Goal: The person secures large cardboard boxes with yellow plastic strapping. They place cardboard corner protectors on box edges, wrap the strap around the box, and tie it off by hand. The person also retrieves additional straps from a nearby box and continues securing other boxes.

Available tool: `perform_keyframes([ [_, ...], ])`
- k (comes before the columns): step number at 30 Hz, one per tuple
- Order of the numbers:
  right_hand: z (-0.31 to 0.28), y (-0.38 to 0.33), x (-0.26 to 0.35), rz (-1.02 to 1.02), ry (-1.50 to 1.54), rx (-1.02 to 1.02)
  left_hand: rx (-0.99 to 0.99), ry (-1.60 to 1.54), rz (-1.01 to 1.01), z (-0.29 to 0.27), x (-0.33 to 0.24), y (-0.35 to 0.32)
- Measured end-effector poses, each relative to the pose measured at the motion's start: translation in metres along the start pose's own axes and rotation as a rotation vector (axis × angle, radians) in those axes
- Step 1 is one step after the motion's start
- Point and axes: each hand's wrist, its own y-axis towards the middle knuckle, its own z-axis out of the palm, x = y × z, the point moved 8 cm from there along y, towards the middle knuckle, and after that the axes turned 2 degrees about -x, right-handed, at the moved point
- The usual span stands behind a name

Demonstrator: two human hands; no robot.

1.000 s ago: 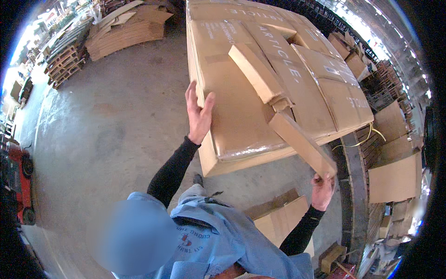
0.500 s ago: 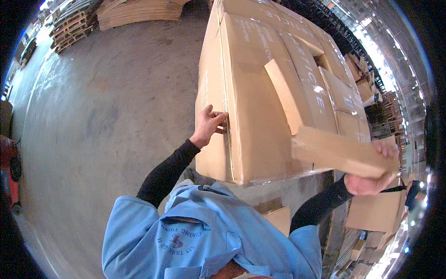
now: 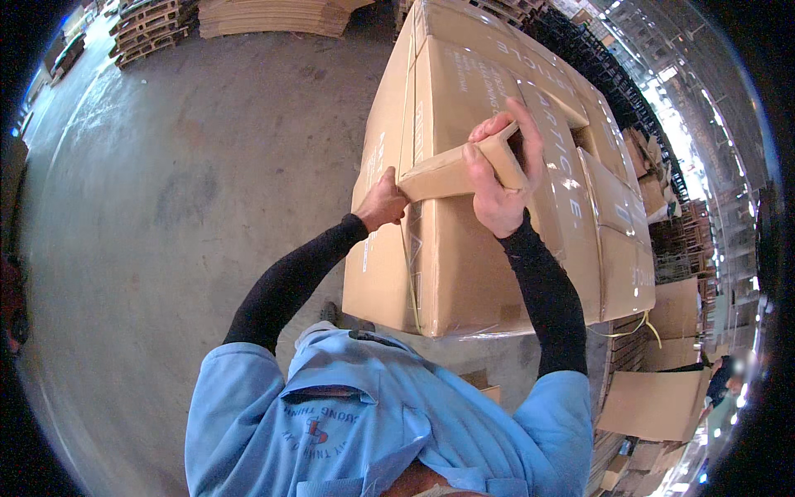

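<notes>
A large carton stack (image 3: 472, 273), wrapped in clear film, stands in front of me. A thin yellow strap (image 3: 411, 273) runs down near its left edge. At that edge my left hand (image 3: 383, 201) is closed, fingers curled at the strap with the thumb pointing up. My right hand (image 3: 503, 186) grips the near end of a folded brown cardboard strip (image 3: 443, 176), thumb on one side and fingers on the other. The strip lies across the carton's upper side, its far end at the strap beside my left hand.
Wooden pallets (image 3: 153, 33) and stacked flat cardboard (image 3: 273, 16) stand at the back left. To the right are a loose cardboard sheet (image 3: 654, 406) and a loose yellow strap end (image 3: 650, 327). Dark stacked frames line the far right side. Bare concrete floor (image 3: 190, 207) extends left.
My right hand has swung from the far right to the carton's middle, bringing the cardboard strip left to the strap. My left hand stays at the strapped edge.
</notes>
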Motion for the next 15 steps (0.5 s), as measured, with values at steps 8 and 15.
perform_keyframes([
  [8, 0.011, 0.011, 0.028, -0.135, -0.365, 0.221, -0.080, 0.040, 0.180, -0.009, -0.072, -0.076],
  [15, 0.034, 0.024, 0.016, -0.054, -0.336, 0.417, -0.030, -0.085, 0.108, -0.021, -0.079, -0.097],
])
